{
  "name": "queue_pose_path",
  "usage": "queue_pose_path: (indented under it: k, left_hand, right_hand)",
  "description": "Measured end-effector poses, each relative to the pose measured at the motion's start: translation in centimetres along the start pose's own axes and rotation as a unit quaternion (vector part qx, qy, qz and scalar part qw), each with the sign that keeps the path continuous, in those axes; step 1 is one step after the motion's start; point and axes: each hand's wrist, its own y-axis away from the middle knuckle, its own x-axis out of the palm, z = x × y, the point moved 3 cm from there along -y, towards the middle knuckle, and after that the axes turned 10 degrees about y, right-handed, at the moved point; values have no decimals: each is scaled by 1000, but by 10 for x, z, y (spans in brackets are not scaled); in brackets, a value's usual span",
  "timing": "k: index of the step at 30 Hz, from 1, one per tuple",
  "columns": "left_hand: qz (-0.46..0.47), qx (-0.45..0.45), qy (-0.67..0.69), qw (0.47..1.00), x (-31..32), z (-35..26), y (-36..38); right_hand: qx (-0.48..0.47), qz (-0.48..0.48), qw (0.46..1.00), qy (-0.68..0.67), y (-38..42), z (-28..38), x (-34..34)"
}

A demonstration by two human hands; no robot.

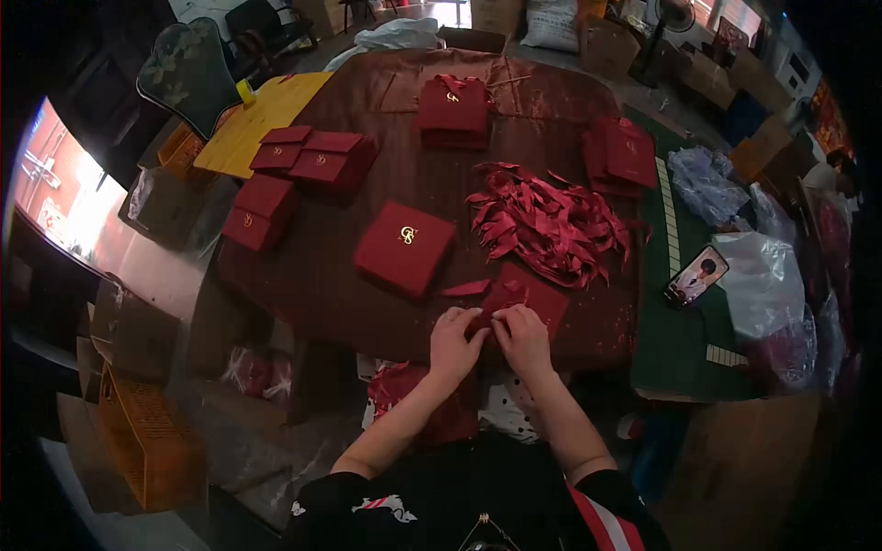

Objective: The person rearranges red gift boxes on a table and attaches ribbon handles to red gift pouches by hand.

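Note:
Close to the table's near edge, a dark red gift bag (544,301) lies flat beneath my fingers. My left hand (454,347) is closed at the bag's near left edge, thumb and forefinger pinching it. Beside it, my right hand (524,342) pinches the same edge, fingertips almost meeting those of the left. A short red ribbon (467,288) extends to the left above my left hand. Whether some ribbon is also between my fingertips is too small to tell. Just beyond lies a tangled heap of red ribbons (551,220). A red box (405,248) with a gold logo sits to the left.
Several red boxes (333,158) stand at the table's left. Stacked red bags stand at the back (453,112) and right (621,156). A phone (696,275) lies on the green side table (675,367) near clear plastic bags (763,275). An orange crate (147,441) sits lower left.

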Motion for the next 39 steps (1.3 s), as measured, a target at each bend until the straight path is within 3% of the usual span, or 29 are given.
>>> queue_pose_path:
  k: [4, 8, 14, 20, 25, 32, 39]
  left_hand:
    - [15, 5, -16, 1000, 0, -1, -1]
    - [27, 15, -6, 1000, -2, -6, 0]
    - [34, 26, -41, 998, -2, -9, 5]
    - [42, -30, -31, 998, -6, -9, 2]
    - [55, 10, -28, 998, -4, -13, 4]
    - [80, 3, -39, 996, -8, -19, 7]
    - [137, -7, 12, 991, -13, -13, 4]
  right_hand:
    - [-31, 12, 999, -14, -1, 0, 4]
    - [-5, 17, 999, -41, -2, -1, 4]
    - [-66, 48, 996, -17, -4, -6, 6]
    - [-96, 87, 990, -48, -8, -5, -1]
    - [-8, 77, 991, -108, -6, -4, 3]
    - [-65, 37, 993, -93, -3, -4, 10]
    - [4, 88, 986, -140, -7, -6, 2]
